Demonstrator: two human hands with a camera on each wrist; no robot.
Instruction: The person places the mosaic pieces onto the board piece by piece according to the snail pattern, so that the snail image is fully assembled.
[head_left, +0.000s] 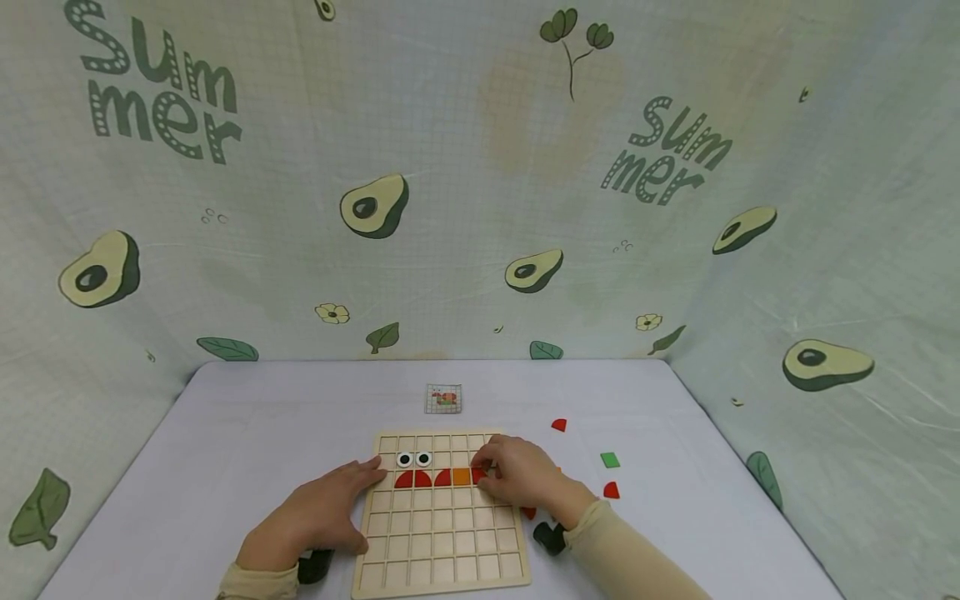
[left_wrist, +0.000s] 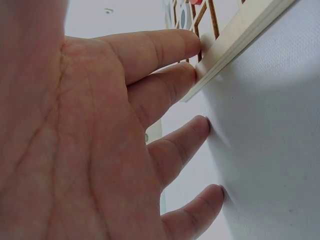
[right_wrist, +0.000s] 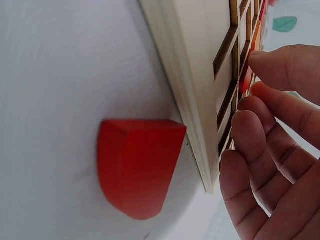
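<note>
A wooden grid board (head_left: 444, 546) lies on the white table. Along its second row sit red quarter-circle blocks (head_left: 405, 479) and an orange square block (head_left: 461, 477), with two round eye pieces (head_left: 423, 459) in the row above. At the right end of the coloured row, my right hand (head_left: 521, 471) pinches a red quarter-circle block (right_wrist: 246, 80) between thumb and index finger, at the grid. My left hand (head_left: 322, 508) spreads along the board's left edge; in the left wrist view two fingertips (left_wrist: 190, 42) touch the rim and the other two reach the table.
Right of the board lie loose red quarter-circle blocks (head_left: 559, 425), a green block (head_left: 610, 459) and another red block (right_wrist: 140, 165) close to the board's edge. Behind the board lies a small picture card (head_left: 443, 399). A printed cloth (head_left: 450, 317) hangs around the table.
</note>
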